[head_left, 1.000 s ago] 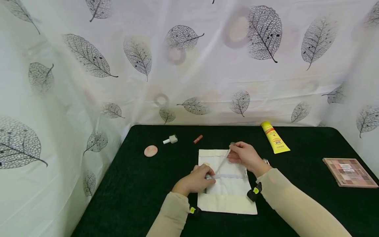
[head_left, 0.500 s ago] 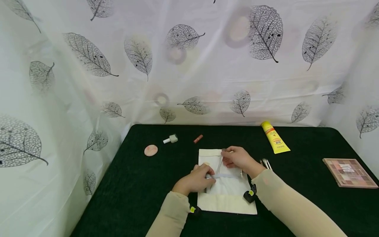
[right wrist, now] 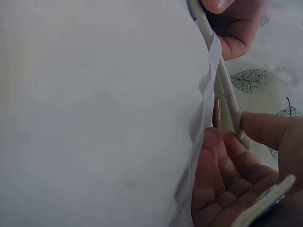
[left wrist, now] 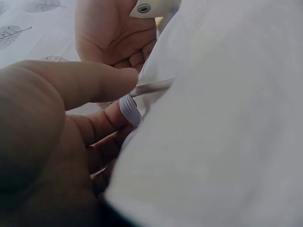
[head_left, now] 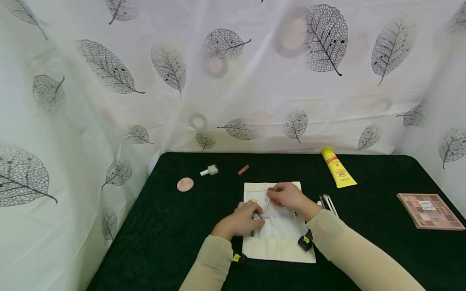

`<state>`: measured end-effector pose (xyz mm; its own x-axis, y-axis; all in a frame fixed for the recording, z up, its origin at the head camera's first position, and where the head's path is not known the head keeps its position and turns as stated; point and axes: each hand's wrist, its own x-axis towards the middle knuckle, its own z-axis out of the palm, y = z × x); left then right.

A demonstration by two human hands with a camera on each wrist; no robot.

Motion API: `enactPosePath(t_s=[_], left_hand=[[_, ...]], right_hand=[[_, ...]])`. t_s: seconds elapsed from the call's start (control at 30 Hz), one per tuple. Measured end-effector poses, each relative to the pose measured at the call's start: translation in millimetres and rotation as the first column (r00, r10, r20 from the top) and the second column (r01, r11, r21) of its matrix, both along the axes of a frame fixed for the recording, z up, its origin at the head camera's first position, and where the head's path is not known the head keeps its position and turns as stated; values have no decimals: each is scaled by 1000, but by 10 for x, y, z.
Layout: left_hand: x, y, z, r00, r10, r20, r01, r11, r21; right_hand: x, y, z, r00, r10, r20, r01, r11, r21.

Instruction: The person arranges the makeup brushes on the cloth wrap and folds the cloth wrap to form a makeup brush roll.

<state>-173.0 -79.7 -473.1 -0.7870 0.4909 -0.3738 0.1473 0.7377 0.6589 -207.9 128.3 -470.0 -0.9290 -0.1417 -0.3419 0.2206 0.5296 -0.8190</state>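
Note:
A cream-white cloth brush roll [head_left: 280, 250] lies spread out on the table, with a ribbed white elastic band [left wrist: 130, 109] across its middle. My left hand [head_left: 236, 223] is at its left side and pinches the band, which is lifted over the index finger. My right hand [head_left: 287, 196] is over the upper part of the roll. Between thumb and fingers it pinches a slim, pale-handled makeup brush [right wrist: 228, 90] near the bristle end. The handle runs under the lifted band toward the left fingers. In the left wrist view, white cloth hides part of the brush.
Several loose makeup brushes [head_left: 330, 205] lie right of the roll, partly behind the right forearm. Farther back are a yellow tube [head_left: 338, 169], a lipstick-like stick [head_left: 243, 169], a small white-capped bottle [head_left: 209, 170] and a round pink disc [head_left: 185, 184]. An eyeshadow palette [head_left: 431, 211] lies far right.
My right hand has moved left and slightly down over the roll, bringing the brush from a slant to nearly upright in the head view. The left hand has stayed in place.

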Motion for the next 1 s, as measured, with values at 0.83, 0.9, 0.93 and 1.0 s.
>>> enactPosePath(t_s=[0.83, 0.9, 0.93, 1.0], left_hand=[[4, -2, 14, 999, 24, 25, -24, 999, 29], [6, -2, 13, 999, 28, 28, -28, 999, 24], [5, -3, 11, 999, 31, 30, -31, 999, 22], [5, -5, 5, 999, 34, 32, -34, 999, 18]], right_hand=[[106, -117, -10, 972, 202, -124, -171, 959, 226], [108, -120, -13, 971, 206, -118, -174, 956, 237], [109, -122, -12, 972, 208, -113, -176, 954, 241], [112, -125, -3, 973, 209, -100, -179, 952, 248]])
